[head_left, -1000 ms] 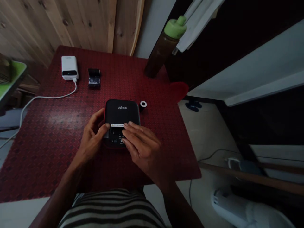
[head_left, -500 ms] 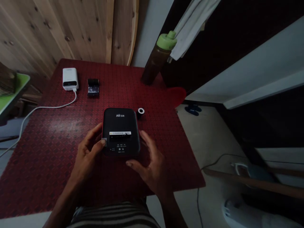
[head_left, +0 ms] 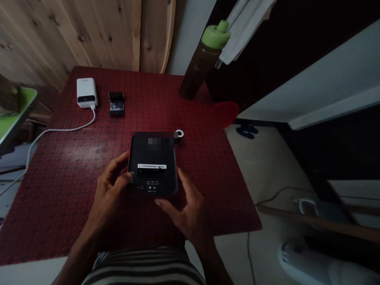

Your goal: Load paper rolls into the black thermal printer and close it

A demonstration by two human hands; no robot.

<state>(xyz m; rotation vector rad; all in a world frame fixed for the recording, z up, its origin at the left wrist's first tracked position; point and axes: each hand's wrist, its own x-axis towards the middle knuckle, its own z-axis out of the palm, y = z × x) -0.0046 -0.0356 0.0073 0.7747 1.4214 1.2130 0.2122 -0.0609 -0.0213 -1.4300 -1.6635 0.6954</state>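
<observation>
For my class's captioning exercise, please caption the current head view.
Left hand and right hand flank a black device at a red table.

Head-worn camera: looks forward, down onto table (head_left: pixel 225 186).

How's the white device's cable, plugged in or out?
Plugged in: the white cable runs to a connector that meets the near edge of the white device, no gap showing.

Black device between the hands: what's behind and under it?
Beyond the far right corner of the black device sits a small roll, its pale ring-shaped end visible, the rest unclear. The red table shows around the device; whatever lies directly underneath is covered.
</observation>
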